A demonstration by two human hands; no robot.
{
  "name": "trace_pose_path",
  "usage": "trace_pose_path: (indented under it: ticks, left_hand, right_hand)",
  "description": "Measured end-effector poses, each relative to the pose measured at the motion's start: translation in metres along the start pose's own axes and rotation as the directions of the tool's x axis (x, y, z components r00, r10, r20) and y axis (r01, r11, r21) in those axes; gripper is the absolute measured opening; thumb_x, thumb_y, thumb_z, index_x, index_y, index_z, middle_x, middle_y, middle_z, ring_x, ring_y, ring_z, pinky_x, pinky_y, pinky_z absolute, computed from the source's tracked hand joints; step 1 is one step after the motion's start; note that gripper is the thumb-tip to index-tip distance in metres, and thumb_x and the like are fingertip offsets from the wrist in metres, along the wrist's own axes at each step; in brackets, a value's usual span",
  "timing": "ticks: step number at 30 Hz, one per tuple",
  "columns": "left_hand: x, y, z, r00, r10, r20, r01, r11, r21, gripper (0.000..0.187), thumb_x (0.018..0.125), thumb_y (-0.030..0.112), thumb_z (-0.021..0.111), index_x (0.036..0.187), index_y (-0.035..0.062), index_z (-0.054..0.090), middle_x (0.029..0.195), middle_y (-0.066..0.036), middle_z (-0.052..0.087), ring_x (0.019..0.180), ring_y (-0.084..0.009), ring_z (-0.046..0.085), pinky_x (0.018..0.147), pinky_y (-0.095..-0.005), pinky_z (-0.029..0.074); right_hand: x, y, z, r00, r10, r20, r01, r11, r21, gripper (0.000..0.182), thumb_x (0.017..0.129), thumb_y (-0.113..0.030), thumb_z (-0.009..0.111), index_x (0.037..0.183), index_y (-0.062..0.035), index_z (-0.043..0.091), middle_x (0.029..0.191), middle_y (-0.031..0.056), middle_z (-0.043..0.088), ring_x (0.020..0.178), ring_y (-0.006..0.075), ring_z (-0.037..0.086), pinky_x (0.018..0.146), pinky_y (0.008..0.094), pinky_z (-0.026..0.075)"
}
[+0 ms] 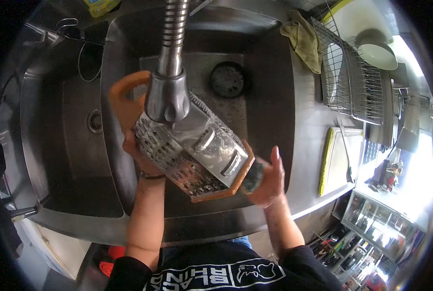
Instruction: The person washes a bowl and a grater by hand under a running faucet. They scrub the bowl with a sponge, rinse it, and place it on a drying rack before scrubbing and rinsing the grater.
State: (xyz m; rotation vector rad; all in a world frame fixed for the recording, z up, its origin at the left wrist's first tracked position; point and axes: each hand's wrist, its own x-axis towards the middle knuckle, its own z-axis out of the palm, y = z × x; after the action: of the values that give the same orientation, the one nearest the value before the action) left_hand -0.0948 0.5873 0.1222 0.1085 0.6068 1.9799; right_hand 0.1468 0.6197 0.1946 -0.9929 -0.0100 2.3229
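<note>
A large metal box grater (192, 153) with an orange handle and an orange base rim lies tilted over the right sink basin (270, 116). My left hand (140, 157) grips it from the left, below the handle; most of its fingers are hidden behind the metal. At the base end, my right hand (271, 184) holds a dark green scouring pad (253, 178) close against the orange rim, thumb pointing up. The spray head of the tap (167, 99) hangs in front of the grater and covers part of it. Wet, whitish patches show on the grater's slicing side.
Down in the basin sits a dark round dish (227, 80) with suds. A second basin (71, 145) is on the left. To the right are a cloth (304, 43), a wire dish rack (345, 72) with a bowl (379, 56), and a cutting board (334, 167) with a knife (347, 153).
</note>
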Motion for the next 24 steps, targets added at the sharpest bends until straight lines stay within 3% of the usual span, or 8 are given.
trace_pose_path:
  ticks: [3,5,7,8,12,14,21,24]
  left_hand:
    - [-0.001,-0.006,-0.007,0.986,0.003,0.166,0.010,0.997,-0.077,0.068,0.080,0.050,0.052,0.125,0.0009,0.040,0.117,-0.013,0.051,0.105,-0.0235,0.053,0.088,-0.0368,0.047]
    - [-0.002,-0.009,-0.024,0.959,0.020,0.281,-0.017,1.000,-0.016,0.069,0.080,0.052,0.052,0.126,0.0022,0.040,0.118,-0.012,0.052,0.107,-0.0249,0.052,0.090,-0.0395,0.045]
    - [-0.001,-0.003,-0.013,0.945,-0.085,0.315,0.115,0.990,-0.078,0.067,0.081,0.050,0.052,0.127,0.0026,0.040,0.120,-0.012,0.051,0.108,-0.0251,0.052,0.091,-0.0403,0.045]
    - [-0.001,-0.001,-0.010,0.920,-0.183,0.346,0.242,0.960,-0.138,0.065,0.083,0.048,0.053,0.128,0.0031,0.039,0.121,-0.011,0.050,0.108,-0.0253,0.052,0.091,-0.0411,0.045]
    - [0.007,-0.002,-0.011,0.909,-0.291,0.298,0.370,0.893,-0.257,0.059,0.087,0.042,0.051,0.131,0.0056,0.038,0.126,-0.009,0.048,0.113,-0.0254,0.049,0.094,-0.0416,0.042]
    - [0.002,-0.009,-0.005,0.973,-0.221,-0.065,0.220,0.975,-0.018,0.053,0.089,0.040,0.050,0.130,0.0082,0.039,0.127,-0.008,0.048,0.115,-0.0236,0.047,0.097,-0.0401,0.038]
    - [-0.012,-0.032,-0.001,0.988,-0.155,0.015,0.149,0.970,0.194,0.060,0.088,0.050,0.044,0.130,0.0081,0.038,0.125,-0.008,0.049,0.111,-0.0261,0.050,0.096,-0.0431,0.039]
    - [-0.013,-0.021,0.002,0.949,-0.315,0.021,0.293,0.901,0.319,0.061,0.087,0.050,0.044,0.130,0.0077,0.038,0.125,-0.009,0.049,0.110,-0.0276,0.050,0.094,-0.0437,0.040]
  right_hand:
    - [0.006,0.030,0.019,0.939,-0.065,0.336,-0.033,0.961,0.276,0.096,0.071,-0.073,0.049,0.132,0.0007,0.035,0.133,0.0166,0.042,0.127,0.0355,0.032,0.102,0.0542,0.026]
    - [0.005,0.027,0.039,0.946,-0.110,0.304,0.038,0.972,0.234,0.086,0.072,-0.061,0.059,0.131,-0.0026,0.038,0.128,0.0191,0.045,0.119,0.0375,0.043,0.095,0.0578,0.036]
    - [0.004,0.018,0.066,0.982,-0.127,0.138,0.160,0.951,-0.266,0.061,0.075,-0.023,0.064,0.127,-0.0006,0.040,0.117,0.0158,0.053,0.107,0.0282,0.054,0.087,0.0472,0.045]
    - [0.003,0.018,0.064,0.996,-0.069,0.051,0.075,0.987,-0.140,0.054,0.073,-0.006,0.067,0.121,-0.0015,0.044,0.105,0.0110,0.058,0.093,0.0215,0.060,0.077,0.0328,0.051]
    - [0.012,0.033,0.059,0.929,-0.365,0.051,0.361,0.872,-0.331,0.038,0.075,-0.002,0.067,0.111,-0.0005,0.053,0.098,0.0053,0.060,0.082,0.0128,0.058,0.070,0.0263,0.048]
    - [0.018,0.033,0.055,0.903,-0.423,0.076,0.413,0.805,-0.427,0.037,0.075,-0.003,0.069,0.109,-0.0007,0.054,0.098,0.0053,0.061,0.083,0.0121,0.058,0.070,0.0251,0.048]
    - [0.027,0.036,0.051,0.891,-0.450,-0.056,0.211,0.521,-0.827,0.036,0.068,-0.007,0.075,0.100,-0.0001,0.058,0.087,0.0047,0.063,0.075,0.0124,0.060,0.066,0.0264,0.050]
    - [0.028,0.046,0.035,0.766,-0.607,0.211,0.481,0.324,-0.815,0.031,0.070,-0.009,0.071,0.096,0.0021,0.057,0.087,0.0064,0.064,0.074,0.0139,0.061,0.067,0.0280,0.051]
